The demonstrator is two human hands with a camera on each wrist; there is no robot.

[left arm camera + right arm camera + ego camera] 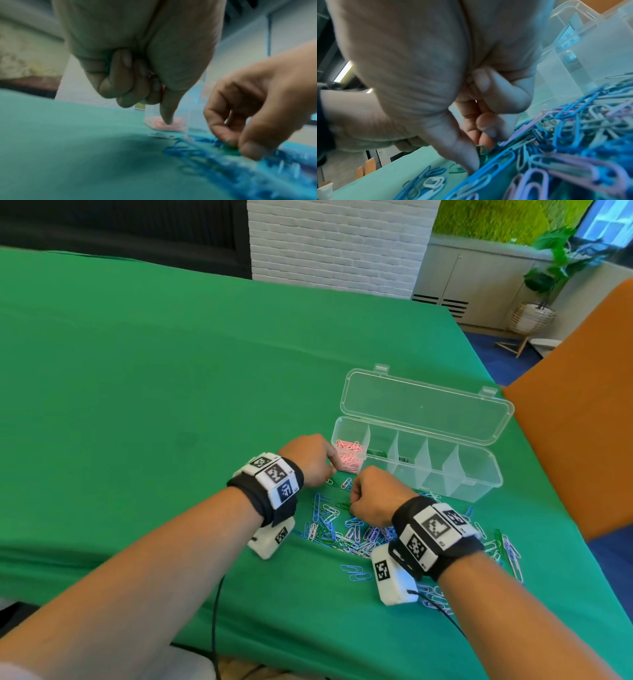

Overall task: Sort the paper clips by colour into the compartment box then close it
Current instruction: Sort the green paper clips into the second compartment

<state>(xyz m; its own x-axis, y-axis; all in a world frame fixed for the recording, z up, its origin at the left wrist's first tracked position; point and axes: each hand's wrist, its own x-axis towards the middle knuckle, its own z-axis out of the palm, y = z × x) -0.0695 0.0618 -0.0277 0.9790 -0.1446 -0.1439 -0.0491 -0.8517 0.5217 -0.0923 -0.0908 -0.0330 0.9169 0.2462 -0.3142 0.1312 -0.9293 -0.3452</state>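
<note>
Forearms filling near frame, both hands working at far edge of clip pile (346, 534) on desk (154, 392). Right hand (371, 496) pinching green clip (482, 152) between thumb and fingertip, lifting off pile. Left hand (310, 460) curling around gathered clips, pink and green glinting inside fist, index finger pointing down. Compartment box (416, 460) lying at 1 o'clock from right hand, long axis running 10-to-4, lid (424, 409) lying open behind. Pink clips (347, 455) filling leftmost compartment; green compartment next along, just beyond right hand, nearer of two.
</note>
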